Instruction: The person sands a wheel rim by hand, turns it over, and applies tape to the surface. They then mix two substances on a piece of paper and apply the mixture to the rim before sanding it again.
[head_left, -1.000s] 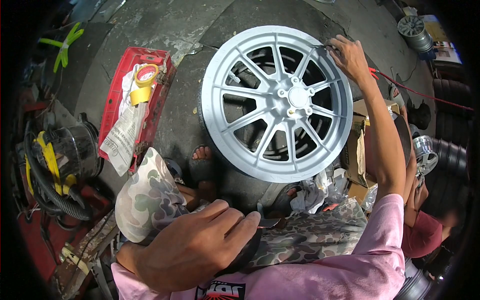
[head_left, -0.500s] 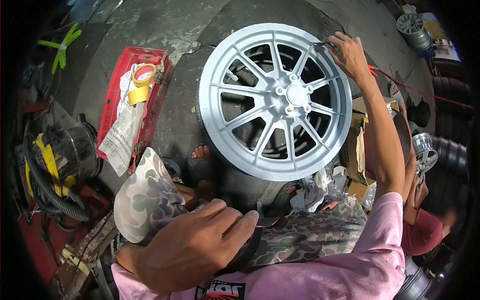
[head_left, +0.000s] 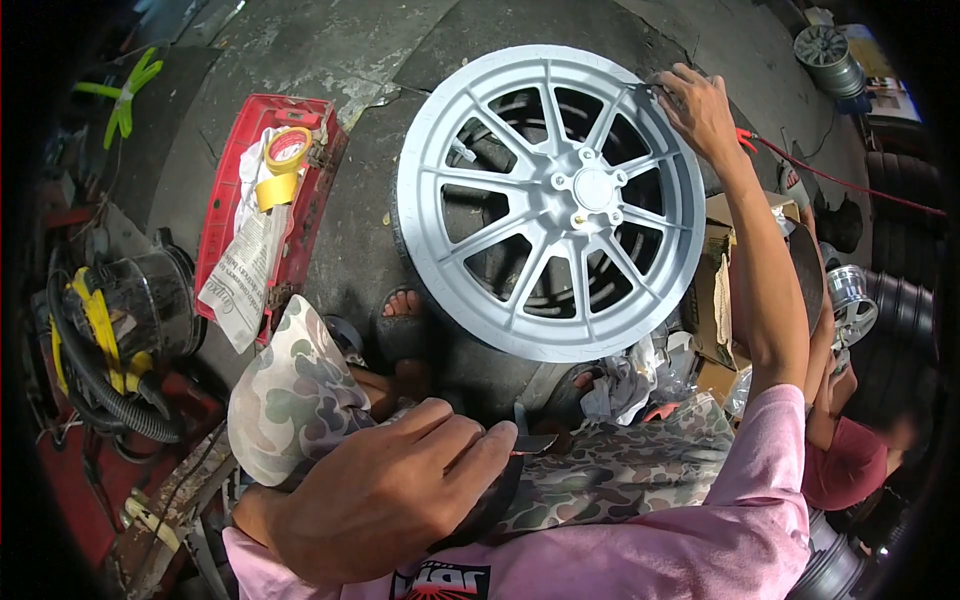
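A silver-grey multi-spoke wheel (head_left: 594,188) faces up at the centre, dark gaps between its spokes. My right hand (head_left: 695,115) is at its upper right edge, fingers bent over the rim. Beside those fingertips lies a small dark patch or piece (head_left: 640,90), too unclear to name. My left hand (head_left: 385,490) is closed near my chest, away from the wheel, pinching a thin dark piece (head_left: 535,444) between thumb and fingers.
A red toolbox (head_left: 228,180) holds yellow tape rolls (head_left: 288,148), cloth and newspaper (head_left: 240,285). Right of the wheel are a cardboard box (head_left: 710,290), a red hose (head_left: 840,178) and another person's maroon sleeve (head_left: 845,465). A black-and-yellow machine (head_left: 130,310) stands left.
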